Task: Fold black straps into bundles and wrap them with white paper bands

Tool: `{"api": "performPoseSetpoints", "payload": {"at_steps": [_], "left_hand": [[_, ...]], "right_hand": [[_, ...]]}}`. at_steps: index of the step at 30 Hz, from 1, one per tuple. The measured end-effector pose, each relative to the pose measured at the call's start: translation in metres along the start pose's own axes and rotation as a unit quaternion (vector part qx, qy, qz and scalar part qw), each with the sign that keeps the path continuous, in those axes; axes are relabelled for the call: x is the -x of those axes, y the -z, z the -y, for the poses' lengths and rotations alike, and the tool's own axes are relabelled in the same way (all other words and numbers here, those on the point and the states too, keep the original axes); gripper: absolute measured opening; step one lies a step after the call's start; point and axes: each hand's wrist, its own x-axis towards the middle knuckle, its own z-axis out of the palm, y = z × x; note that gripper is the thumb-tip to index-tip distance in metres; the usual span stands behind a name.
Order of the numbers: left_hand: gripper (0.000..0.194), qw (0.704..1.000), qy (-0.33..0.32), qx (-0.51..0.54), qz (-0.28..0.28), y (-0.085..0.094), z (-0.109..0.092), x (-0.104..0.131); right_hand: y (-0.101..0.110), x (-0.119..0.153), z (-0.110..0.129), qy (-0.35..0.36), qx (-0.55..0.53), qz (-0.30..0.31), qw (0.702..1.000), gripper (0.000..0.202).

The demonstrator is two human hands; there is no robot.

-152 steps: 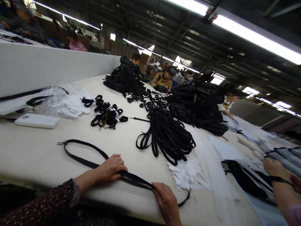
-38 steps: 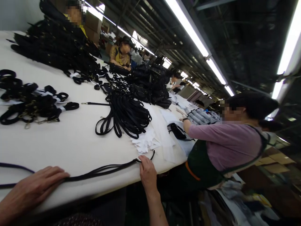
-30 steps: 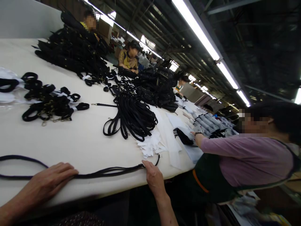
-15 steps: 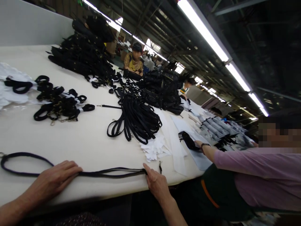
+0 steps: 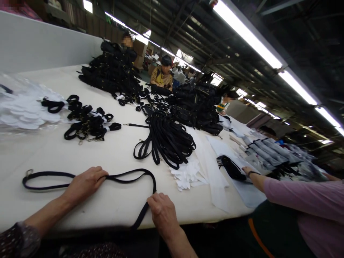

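A long black strap [image 5: 131,172] lies near the table's front edge, with a loop and a metal clasp [image 5: 29,172] at its left end. My left hand [image 5: 87,182] is closed on the strap's middle, fingers together and resting on the table. My right hand [image 5: 162,211] pinches the strap farther right, where it bends down toward the front edge. Beyond my hands lies a large heap of black straps [image 5: 169,139]. Left of it are bundled black straps [image 5: 86,120] with white bands.
White cut pieces [image 5: 188,173] lie right of the strap heap. Plastic holds white pieces [image 5: 27,107] at the left. Black bags [image 5: 196,104] are piled behind. A co-worker's arm [image 5: 258,179] reaches to a black item [image 5: 232,167] at the right.
My right hand has moved left and nearer the table edge, and the strap between my hands has gone from nearly straight to curved. The view has shifted, so the table's contents appear farther right.
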Motion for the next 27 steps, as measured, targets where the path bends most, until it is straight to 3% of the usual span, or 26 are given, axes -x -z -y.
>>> {"api": "performPoseSetpoints", "payload": {"at_steps": [4,8,12,15,22,27], "left_hand": [[0.029,1.000,-0.002,0.019,0.005,0.008,-0.008,0.000],[0.027,1.000,-0.012,0.027,0.005,0.008,-0.018,-0.004],[0.027,0.999,-0.022,0.028,0.003,0.003,-0.028,-0.011],[0.026,0.998,-0.036,0.040,0.013,0.005,-0.031,-0.015],[0.023,0.994,-0.066,0.080,0.046,0.017,-0.026,-0.020],[0.033,0.991,-0.045,0.121,0.032,0.041,-0.001,-0.011]], "right_hand": [[0.003,-0.011,0.004,0.064,0.020,-0.041,0.997,0.015],[0.004,-0.037,0.029,0.073,-0.044,-0.057,0.995,0.013],[-0.006,-0.076,0.065,0.036,-0.122,-0.028,0.992,0.003],[-0.022,-0.101,0.085,-0.015,-0.169,-0.012,0.985,0.007],[-0.044,-0.117,0.095,-0.021,-0.194,-0.005,0.981,0.007],[-0.044,-0.119,0.090,-0.021,-0.176,-0.008,0.984,0.009]]}}
